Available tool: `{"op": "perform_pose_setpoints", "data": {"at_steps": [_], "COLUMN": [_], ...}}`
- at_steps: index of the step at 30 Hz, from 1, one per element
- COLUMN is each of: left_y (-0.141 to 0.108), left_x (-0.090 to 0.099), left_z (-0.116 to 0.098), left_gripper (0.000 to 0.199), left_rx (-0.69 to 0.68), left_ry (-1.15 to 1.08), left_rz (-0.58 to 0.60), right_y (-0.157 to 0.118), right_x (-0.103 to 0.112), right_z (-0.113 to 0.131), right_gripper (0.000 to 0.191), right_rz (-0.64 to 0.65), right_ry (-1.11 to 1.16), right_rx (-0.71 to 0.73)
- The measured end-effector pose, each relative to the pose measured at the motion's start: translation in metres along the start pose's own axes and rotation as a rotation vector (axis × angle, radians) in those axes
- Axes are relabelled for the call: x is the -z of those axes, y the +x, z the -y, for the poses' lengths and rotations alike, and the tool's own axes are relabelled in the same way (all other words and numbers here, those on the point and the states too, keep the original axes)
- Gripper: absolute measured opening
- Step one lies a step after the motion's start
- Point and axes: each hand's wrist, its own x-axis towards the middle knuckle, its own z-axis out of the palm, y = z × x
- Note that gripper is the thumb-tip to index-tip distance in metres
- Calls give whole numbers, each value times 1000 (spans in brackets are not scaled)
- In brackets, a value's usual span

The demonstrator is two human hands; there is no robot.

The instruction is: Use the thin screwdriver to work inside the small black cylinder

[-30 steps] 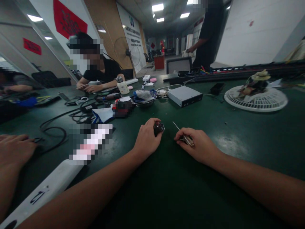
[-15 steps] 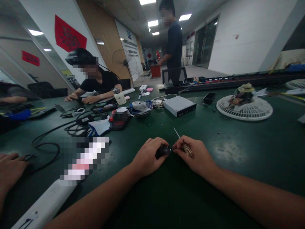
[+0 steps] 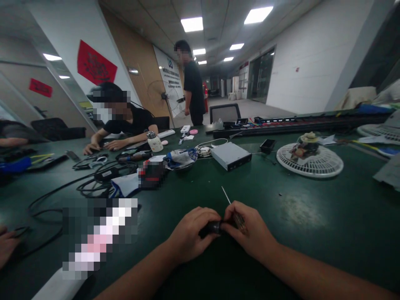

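My left hand (image 3: 193, 233) is wrapped round a small black cylindrical part (image 3: 214, 227), low in the middle of the view. Just to its right, my right hand (image 3: 250, 229) holds a screwdriver (image 3: 240, 222) against the palm, its thin shaft pointing up and to the left. The right thumb and forefinger are pinched at the right end of the black part. Whether they hold something tiny there is hidden. Both hands are above the dark green table (image 3: 300, 258).
Ahead lie a grey metal box (image 3: 230, 154), a white fan grille (image 3: 325, 163), a bowl with cloth (image 3: 181, 159) and a small black box (image 3: 267, 145). Black cables (image 3: 46, 192) and a white bar (image 3: 62, 283) are at left. One person sits across; another stands behind. Someone's hand is at far left.
My right fingers have closed in on the end of the black part, which they were slightly apart from. The view has tilted up. The standing person has shifted left.
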Motion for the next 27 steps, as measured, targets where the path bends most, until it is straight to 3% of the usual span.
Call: {"op": "perform_pose_setpoints", "data": {"at_steps": [4,7,13,16,22,27], "left_y": [-1,-1,-3,-3,-2,-5], "left_x": [0,-3,-13,-14,-10,-8], "left_z": [-1,0,14,16,1,-11], "left_gripper": [34,36,27,25,32,28], "left_rx": [25,51,-30,-37,-20,-150], "left_ry": [-15,1,7,27,148,342], "left_rz": [28,-25,-123,-124,-138,-121], "right_y": [0,-2,0,3,-2,-9], "right_x": [-1,-4,-15,-17,-14,-8], "right_z": [0,-2,-18,-21,-3,3], "right_gripper": [13,13,17,20,19,16], "right_rz": [38,-5,14,-16,-64,-42], "right_ry": [14,9,-167,-176,-120,-46], "right_rx": [-45,-36,137,144,101,102]}}
